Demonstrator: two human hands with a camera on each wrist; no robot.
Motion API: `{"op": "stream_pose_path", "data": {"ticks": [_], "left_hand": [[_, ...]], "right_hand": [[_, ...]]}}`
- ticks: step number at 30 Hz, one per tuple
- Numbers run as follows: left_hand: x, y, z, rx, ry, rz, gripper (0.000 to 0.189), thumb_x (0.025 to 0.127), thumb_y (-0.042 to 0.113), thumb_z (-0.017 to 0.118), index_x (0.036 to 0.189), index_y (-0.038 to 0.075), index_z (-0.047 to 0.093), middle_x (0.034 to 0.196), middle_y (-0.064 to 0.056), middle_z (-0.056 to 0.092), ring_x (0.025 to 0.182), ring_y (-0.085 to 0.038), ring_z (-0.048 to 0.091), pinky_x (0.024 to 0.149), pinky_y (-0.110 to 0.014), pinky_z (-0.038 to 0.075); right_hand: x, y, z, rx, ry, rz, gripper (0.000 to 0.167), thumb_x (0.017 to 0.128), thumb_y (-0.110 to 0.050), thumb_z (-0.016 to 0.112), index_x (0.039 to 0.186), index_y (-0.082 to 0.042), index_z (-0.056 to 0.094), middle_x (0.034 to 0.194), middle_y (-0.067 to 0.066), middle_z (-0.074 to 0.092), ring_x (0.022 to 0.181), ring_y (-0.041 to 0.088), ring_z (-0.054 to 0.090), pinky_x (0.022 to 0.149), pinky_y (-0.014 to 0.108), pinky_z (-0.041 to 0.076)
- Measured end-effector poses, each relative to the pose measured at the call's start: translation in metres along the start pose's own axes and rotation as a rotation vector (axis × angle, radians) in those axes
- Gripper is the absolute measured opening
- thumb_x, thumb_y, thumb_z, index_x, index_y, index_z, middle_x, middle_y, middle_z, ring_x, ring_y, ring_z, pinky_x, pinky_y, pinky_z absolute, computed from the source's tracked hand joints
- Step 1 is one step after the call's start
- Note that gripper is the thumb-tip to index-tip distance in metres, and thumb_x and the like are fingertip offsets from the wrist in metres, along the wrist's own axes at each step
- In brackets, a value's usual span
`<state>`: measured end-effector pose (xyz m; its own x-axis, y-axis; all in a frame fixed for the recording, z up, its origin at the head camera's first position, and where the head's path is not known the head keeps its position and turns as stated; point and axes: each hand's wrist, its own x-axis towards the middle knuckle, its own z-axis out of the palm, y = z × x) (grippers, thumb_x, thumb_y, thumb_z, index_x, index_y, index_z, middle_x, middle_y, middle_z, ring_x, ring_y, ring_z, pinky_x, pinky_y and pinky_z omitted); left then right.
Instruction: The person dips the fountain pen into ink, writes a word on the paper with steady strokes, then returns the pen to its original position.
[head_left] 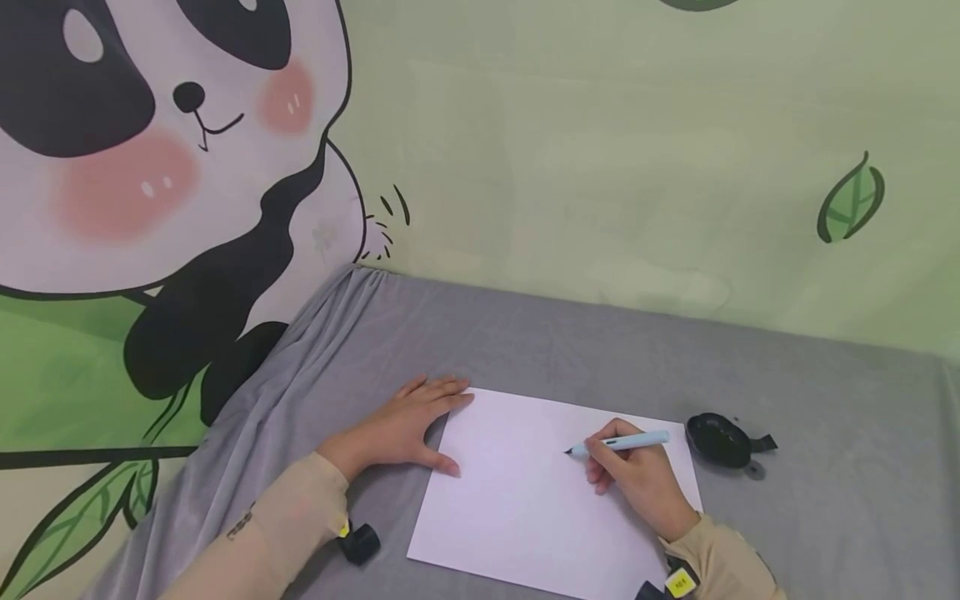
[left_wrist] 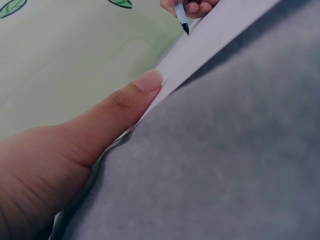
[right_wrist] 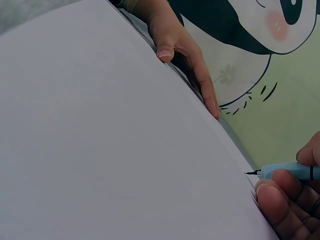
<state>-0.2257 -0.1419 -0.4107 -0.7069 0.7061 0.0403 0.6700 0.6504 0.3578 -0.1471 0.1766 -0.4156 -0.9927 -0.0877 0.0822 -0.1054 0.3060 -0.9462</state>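
Note:
A white sheet of paper (head_left: 517,500) lies on the grey cloth, with no marks that I can see on it. My left hand (head_left: 405,425) rests at its left edge, fingers extended and thumb apart; the thumb (left_wrist: 125,102) touches the paper's border in the left wrist view. My right hand (head_left: 637,479) pinches a light blue fountain pen (head_left: 637,439) over the right half of the sheet. The pen's dark nib (right_wrist: 253,172) points left; whether it touches the paper I cannot tell.
A small black oval dish (head_left: 718,440) with a short handle stands just right of the paper. Grey cloth (head_left: 525,342) covers the table, bunched in folds at the left. Behind rises a green wall (head_left: 585,183) with a painted panda. Each wrist carries a black camera.

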Motion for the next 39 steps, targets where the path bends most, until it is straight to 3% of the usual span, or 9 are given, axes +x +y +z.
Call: {"op": "stream_pose_path", "data": {"ticks": [39], "left_hand": [[0.0001, -0.0003, 0.0007, 0.004, 0.011, 0.010, 0.099, 0.069, 0.058, 0.078, 0.147, 0.009, 0.040, 0.156, -0.010, 0.034, 0.146, -0.029, 0.028, 0.118, -0.057, 0.015]], "right_hand": [[-0.0012, -0.0032, 0.0009, -0.002, 0.142, 0.103, 0.014, 0.092, -0.005, 0.060, 0.087, 0.007, 0.055, 0.065, 0.009, 0.063, 0.051, 0.011, 0.060, 0.050, 0.027, 0.055]]}}
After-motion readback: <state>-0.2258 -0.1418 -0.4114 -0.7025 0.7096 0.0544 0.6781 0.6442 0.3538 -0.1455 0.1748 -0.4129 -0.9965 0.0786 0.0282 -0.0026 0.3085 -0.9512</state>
